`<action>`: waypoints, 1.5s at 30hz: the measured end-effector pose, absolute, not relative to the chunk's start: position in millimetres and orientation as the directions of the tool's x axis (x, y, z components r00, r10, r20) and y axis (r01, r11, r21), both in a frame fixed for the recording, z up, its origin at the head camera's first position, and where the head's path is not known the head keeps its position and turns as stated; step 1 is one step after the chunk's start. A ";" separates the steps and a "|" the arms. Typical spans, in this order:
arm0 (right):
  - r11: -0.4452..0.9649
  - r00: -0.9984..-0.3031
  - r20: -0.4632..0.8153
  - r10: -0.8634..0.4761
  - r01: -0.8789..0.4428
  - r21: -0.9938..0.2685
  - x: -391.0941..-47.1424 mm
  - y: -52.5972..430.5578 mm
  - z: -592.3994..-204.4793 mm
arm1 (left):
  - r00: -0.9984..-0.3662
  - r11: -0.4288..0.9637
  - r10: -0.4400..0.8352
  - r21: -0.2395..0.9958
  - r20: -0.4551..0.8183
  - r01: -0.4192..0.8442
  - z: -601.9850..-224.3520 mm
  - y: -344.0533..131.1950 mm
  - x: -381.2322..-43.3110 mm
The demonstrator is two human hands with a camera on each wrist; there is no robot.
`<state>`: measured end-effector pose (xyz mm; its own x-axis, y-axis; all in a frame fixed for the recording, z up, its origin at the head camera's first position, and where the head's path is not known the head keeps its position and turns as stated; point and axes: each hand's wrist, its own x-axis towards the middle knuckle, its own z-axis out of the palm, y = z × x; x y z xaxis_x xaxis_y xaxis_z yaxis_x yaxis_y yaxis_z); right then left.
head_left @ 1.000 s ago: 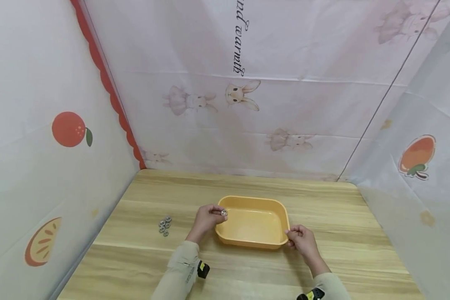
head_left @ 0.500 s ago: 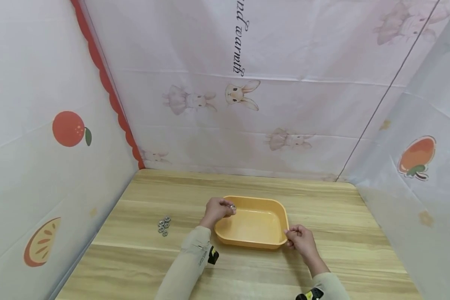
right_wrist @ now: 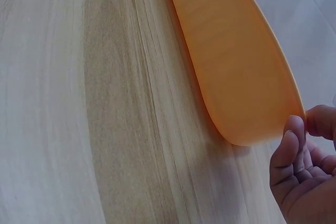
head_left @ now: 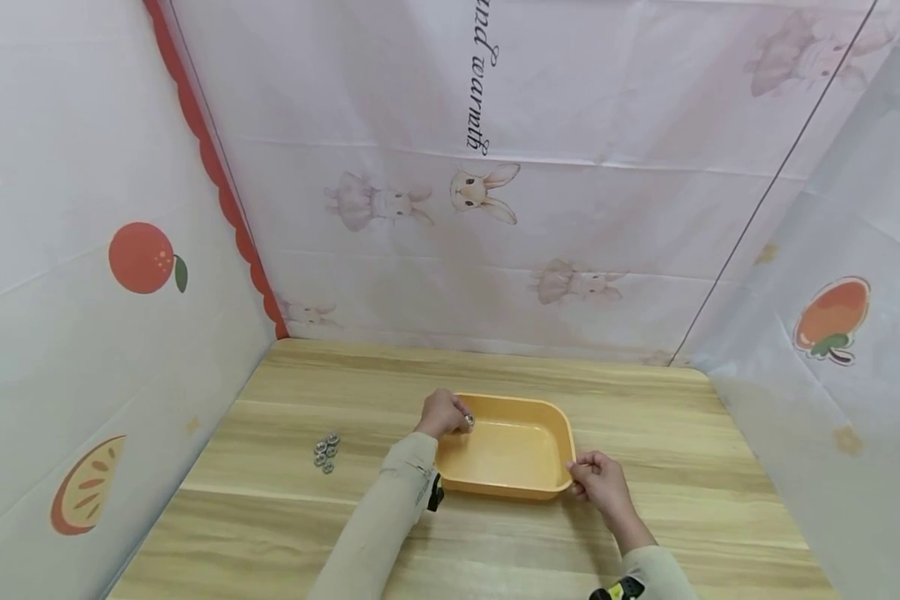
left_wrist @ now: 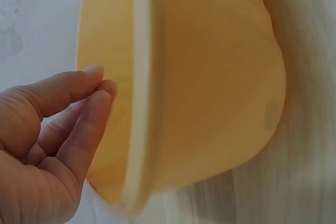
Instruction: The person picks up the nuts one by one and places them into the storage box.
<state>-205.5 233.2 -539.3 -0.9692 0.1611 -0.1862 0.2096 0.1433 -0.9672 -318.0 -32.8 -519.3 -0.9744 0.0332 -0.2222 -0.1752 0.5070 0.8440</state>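
Observation:
My left hand (head_left: 442, 413) reaches over the left side of a yellow-orange rectangular tub (head_left: 506, 487). Thumb and fingertips pinch a small silvery nut-like ring (head_left: 469, 421) just inside the rim. In the left wrist view the fingertips (left_wrist: 94, 70) come together beside the tub wall (left_wrist: 210, 77), and the ring is hidden there. At the tub's near right corner, my right hand (head_left: 602, 485) grips the rim between thumb and fingers. The right wrist view has this pinch on the rim (right_wrist: 286, 72) too. More nut-like rings (head_left: 326, 452) lie in a loose group on the table, left of the tub.
The wood-grain table (head_left: 270, 533) carries the tub near its middle. Printed fabric stands as walls at the back (head_left: 420, 308), left (head_left: 30, 350) and right (head_left: 780, 433). A dark wrist camera (head_left: 437, 493) sits on the left sleeve, close to the tub's near wall.
My left hand has moved right and a little away from the body with the nut-like ring, farther in over the tub's left side. The right hand keeps its hold on the rim.

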 end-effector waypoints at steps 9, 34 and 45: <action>0.144 -0.971 -0.180 0.157 0.202 -0.969 -206.3 232.2 -540.8 | -0.983 0.562 0.055 0.819 -0.176 -0.115 -503.3 -39.3 -297.1; 0.094 -0.968 -0.207 0.144 0.222 -0.971 -210.0 230.1 -541.5 | -0.869 0.806 0.493 0.360 0.033 0.471 -486.7 -50.7 -286.1; 0.073 -0.966 -0.212 0.152 0.224 -0.972 -209.4 225.6 -542.2 | -0.868 0.843 0.481 0.206 0.126 0.497 -488.5 -61.3 -264.1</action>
